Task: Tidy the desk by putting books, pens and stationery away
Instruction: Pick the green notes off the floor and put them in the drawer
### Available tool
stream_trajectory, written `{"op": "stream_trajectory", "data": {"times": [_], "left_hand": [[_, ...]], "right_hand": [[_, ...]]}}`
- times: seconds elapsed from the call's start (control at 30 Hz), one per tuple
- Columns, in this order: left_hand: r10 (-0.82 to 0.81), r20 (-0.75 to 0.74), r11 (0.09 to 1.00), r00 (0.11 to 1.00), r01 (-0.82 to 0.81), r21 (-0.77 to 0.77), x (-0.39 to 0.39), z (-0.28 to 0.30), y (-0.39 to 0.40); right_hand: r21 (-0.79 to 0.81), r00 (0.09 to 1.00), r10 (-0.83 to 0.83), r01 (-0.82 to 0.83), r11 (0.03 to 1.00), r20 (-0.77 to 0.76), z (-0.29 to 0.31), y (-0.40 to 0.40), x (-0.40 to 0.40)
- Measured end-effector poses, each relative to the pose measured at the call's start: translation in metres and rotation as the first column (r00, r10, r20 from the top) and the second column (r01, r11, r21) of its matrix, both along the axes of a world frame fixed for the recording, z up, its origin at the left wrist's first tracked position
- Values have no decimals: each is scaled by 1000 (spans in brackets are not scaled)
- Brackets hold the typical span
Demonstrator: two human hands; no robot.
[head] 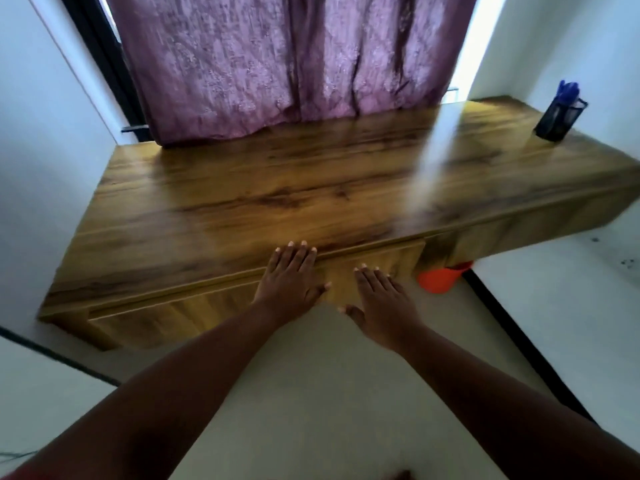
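The picture was a bit blurry, so small things were hard to see.

At about 8 o'clock, the drawer front (214, 306) ran under the edge of the desk (242, 188). It looked nearly shut, with only a thin line of gap under the desk top.

At about 6 o'clock, the left hand (290, 279) lay flat on the drawer front. Its fingers were straight and close together, and the tips reached up over the desk edge. It held nothing.

Just beside it, a little to the right, the right hand (382, 303) was flat too. Its fingers were straight, and they touched the drawer front lower down. It held nothing.

The step looked like pushing the drawer all the way in. To do it well, both hands should push at the same time and just as hard, so the drawer goes in straight and does not jam. A slow push is best. The left fingers should slide off the desk edge first, or they could get pinched.

At about 5 o'clock, an orange bucket (441, 277) sat on the floor under the desk.

Far off at 2 o'clock, the pen holder (559, 119) stood on the desk with blue pens (568, 90) in it. No books showed on the desk, so the tidy-up seemed almost done.
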State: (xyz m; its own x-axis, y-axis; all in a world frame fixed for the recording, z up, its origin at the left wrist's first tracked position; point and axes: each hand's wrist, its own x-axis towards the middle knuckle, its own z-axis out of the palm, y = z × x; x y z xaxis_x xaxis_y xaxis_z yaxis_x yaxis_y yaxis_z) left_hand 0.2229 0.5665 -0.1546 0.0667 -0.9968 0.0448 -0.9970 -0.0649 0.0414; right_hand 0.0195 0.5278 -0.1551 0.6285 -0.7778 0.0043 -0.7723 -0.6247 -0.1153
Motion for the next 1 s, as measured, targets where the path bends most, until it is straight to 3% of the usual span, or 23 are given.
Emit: {"op": "stream_trajectory", "data": {"times": [0.27,0.43,0.57,0.77,0.9,1.0], "left_hand": [[-411,47,905,910,401,144,-139,-32,-22],[-569,67,797,819,531,288,-253,-63,-13],[-739,42,620,672,654,433,-363,-88,14],[-941,-48,235,334,751,617,-551,-113,77],[-993,-87,-7,76,714,700,-650,-132,129],[-981,-93,-180,-167,635,752,-713,-147,178]], "right_hand": [[137,930,-364,368,920,-54,-47,49,-165],[287,790,-609,600,747,-67,-86,114,-289],[349,650,-751,734,583,-114,-117,195,-383],[448,335,-921,867,219,-198,-158,341,-485],[456,55,-968,888,-65,-245,-172,426,-515],[470,-188,-938,826,-312,-292,-181,489,-520]]}}
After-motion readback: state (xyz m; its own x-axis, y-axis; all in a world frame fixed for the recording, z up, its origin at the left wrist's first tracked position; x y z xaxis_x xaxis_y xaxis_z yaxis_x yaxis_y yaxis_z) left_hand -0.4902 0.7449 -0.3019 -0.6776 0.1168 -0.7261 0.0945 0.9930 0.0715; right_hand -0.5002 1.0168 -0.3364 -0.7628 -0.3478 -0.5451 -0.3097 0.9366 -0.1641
